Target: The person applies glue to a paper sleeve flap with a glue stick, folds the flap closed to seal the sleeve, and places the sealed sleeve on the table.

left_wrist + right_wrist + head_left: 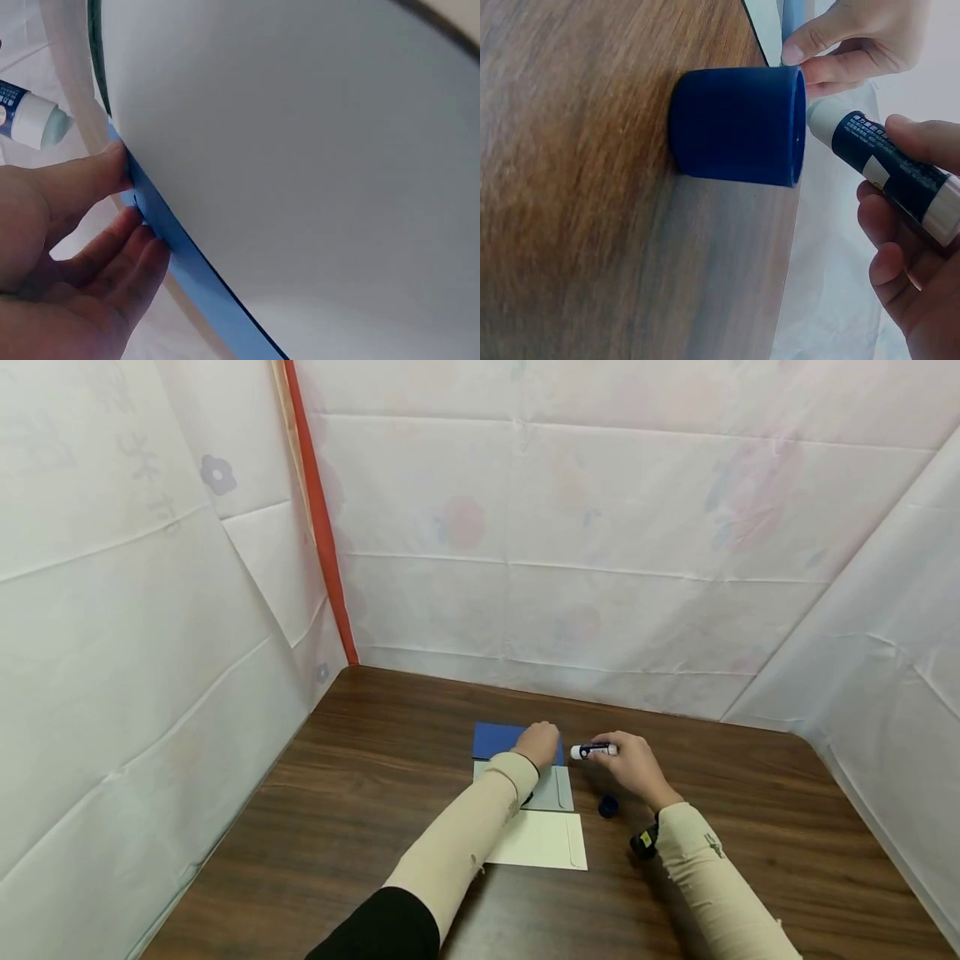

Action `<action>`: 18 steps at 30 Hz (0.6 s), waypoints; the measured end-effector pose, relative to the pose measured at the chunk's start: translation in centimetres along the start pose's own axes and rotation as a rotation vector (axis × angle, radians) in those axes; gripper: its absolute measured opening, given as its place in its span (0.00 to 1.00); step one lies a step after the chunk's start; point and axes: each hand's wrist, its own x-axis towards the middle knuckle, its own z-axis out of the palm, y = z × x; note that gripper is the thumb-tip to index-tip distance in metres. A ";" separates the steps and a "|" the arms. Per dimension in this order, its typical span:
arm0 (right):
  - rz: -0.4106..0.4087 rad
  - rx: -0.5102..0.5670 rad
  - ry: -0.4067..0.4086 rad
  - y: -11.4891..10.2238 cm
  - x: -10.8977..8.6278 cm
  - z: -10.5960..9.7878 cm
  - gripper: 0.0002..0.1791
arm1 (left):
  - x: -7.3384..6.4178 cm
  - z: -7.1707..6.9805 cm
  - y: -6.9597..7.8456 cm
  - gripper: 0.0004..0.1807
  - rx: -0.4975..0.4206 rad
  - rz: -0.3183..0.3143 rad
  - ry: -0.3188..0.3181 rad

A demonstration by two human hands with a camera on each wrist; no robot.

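Observation:
A blue envelope (495, 740) lies farthest back on the table, and my left hand (538, 743) pinches its right part. In the left wrist view, thumb and fingertips meet at the blue edge (206, 289). My right hand (637, 767) grips an uncapped glue stick (596, 750), tip toward the left hand. The right wrist view shows the dark label and pale tip of this glue stick (889, 161). Below it a dark blue cap (735, 127) stands on the table. A grey envelope (553, 789) lies in front of the blue one, partly under my left forearm.
A cream envelope (543, 843) lies nearest me, its left part covered by my left sleeve. The brown wooden table (337, 827) is bounded by white patterned sheeting (600, 527) at the back and both sides. A red strip (324, 527) runs up the back left corner.

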 end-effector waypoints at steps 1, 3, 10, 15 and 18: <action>0.000 0.001 0.003 0.0 0.0 0.0 0.13 | 0.0 -0.1 0.0 0.07 0.001 0.001 -0.004; -0.008 -0.003 0.006 0.0 0.0 -0.1 0.13 | 0.1 -0.2 0.0 0.07 0.002 0.000 -0.017; -0.001 -0.001 0.007 -0.1 -0.2 -0.1 0.12 | 0.3 -0.1 0.1 0.04 -0.006 0.001 -0.052; -0.017 -0.003 0.016 -0.2 -0.3 -0.1 0.12 | 0.3 0.1 0.0 0.07 -0.036 -0.029 -0.016; -0.020 0.006 0.022 -0.3 -0.2 -0.2 0.12 | 0.3 0.2 -0.2 0.09 -0.036 -0.033 0.011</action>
